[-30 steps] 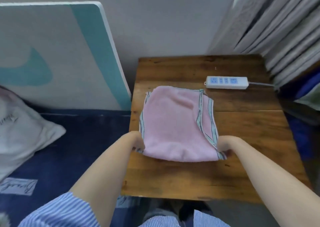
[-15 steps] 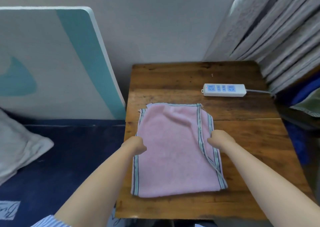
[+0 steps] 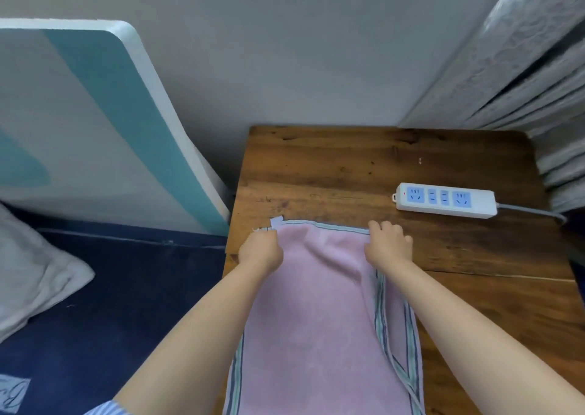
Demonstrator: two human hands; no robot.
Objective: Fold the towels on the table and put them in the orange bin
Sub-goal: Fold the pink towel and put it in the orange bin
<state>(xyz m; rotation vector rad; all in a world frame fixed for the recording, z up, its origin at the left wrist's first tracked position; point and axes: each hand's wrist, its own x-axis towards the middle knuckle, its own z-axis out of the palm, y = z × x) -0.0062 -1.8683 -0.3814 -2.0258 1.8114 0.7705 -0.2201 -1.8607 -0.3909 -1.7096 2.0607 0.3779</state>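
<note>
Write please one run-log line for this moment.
step: folding | pink towel flat on table | left hand and right hand grip far corners | orange bin: not in view

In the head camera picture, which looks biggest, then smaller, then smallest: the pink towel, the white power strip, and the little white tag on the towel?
1. Towel, biggest by far, though it lies nearest the camera.
2. Power strip, lying farther back on the table.
3. Tag, smallest, at the towel's far left corner.

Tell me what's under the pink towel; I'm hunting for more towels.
Only the wooden table shows around the pink towel, with both hands at its far edge. Whatever the towel covers is hidden; a second striped layer shows at its right edge.
</note>
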